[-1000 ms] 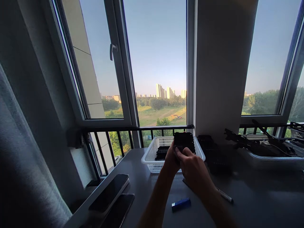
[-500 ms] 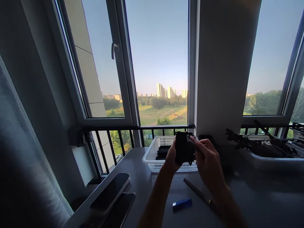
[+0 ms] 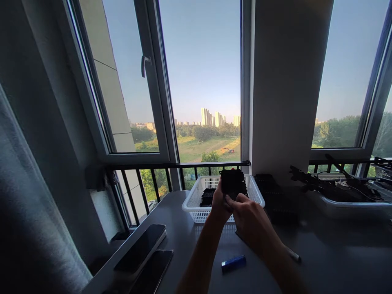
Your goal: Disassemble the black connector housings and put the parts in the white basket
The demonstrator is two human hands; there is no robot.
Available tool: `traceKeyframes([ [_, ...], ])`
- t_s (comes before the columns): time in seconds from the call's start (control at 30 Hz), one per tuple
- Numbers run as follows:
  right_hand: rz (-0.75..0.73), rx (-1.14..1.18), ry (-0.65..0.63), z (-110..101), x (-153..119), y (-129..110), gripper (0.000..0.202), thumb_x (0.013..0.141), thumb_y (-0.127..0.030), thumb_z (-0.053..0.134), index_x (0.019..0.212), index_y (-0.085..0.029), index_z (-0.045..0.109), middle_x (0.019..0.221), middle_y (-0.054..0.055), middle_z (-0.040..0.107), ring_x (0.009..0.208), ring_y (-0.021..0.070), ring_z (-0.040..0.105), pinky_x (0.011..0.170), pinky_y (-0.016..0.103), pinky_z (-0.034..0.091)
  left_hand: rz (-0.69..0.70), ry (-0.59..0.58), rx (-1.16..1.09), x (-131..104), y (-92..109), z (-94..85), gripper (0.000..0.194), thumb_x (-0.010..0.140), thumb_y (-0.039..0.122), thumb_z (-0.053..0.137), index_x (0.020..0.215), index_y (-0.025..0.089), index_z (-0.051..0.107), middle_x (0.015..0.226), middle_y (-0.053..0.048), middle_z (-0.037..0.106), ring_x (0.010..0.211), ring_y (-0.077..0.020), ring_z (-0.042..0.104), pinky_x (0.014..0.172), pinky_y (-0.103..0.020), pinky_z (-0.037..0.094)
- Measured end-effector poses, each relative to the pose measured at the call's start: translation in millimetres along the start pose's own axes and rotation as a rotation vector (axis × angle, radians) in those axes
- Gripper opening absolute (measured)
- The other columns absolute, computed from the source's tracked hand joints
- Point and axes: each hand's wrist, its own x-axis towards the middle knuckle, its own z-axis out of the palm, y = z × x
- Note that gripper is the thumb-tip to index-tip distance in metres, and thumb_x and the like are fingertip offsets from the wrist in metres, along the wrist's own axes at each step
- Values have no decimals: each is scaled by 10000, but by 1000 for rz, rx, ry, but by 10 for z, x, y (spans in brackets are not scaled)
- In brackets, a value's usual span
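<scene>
A flat, dark plastic part [image 3: 233, 182] with notched edges is held up above the basket in my left hand [image 3: 219, 204], whose fingers wrap its left side. My right hand [image 3: 249, 214] is closed, its fingertips pressed at the lower edge of the part. Whatever is pinched there, if anything, is hidden in shadow. Behind the part, a white perforated plastic basket [image 3: 198, 214] holds more black parts [image 3: 207, 197]. Under my right forearm lies a slim pen-like tool [image 3: 293, 254], partly covered. A blue lighter-like object [image 3: 233, 263] sits nearer to me.
Two phone-like slabs [image 3: 142, 247] lie at the table's left edge. Stacked black parts [image 3: 269, 192] stand right of the basket. Farther right, a clear tray [image 3: 346, 206] holds long black pieces and wires. A railing [image 3: 180, 165] and windows run behind the table.
My right hand has moved down and left, from the upper right of the dark part to its lower edge. The part has shifted slightly left in my left hand.
</scene>
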Motion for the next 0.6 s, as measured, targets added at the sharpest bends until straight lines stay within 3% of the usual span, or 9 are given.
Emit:
traceKeyframes([
  [0.17,32,176,-12,-107,-22,129,364,842,-59,425,843,-209,757,776,21,615,658,117,585,601,219,394,-5,26,15,62,4,-31,400,905,430,505,1113,122,653,762,-52,718,626,-169,674,620,-271,554],
  [0.37,44,318,339,-121,29,227,464,854,-84,398,1207,-229,662,924,40,599,757,136,577,658,233,458,25,-18,29,60,-82,-39,421,903,469,501,1129,146,648,758,-36,707,632,-153,661,674,-271,550],
  [0.6,12,273,227,147,133,164,466,930,-227,434,1388,-288,498,1025,61,584,851,173,624,790,309,516,-61,-134,51,19,-226,-61,512,785,614,586,1058,191,676,855,-40,710,871,-193,670,778,-271,523],
])
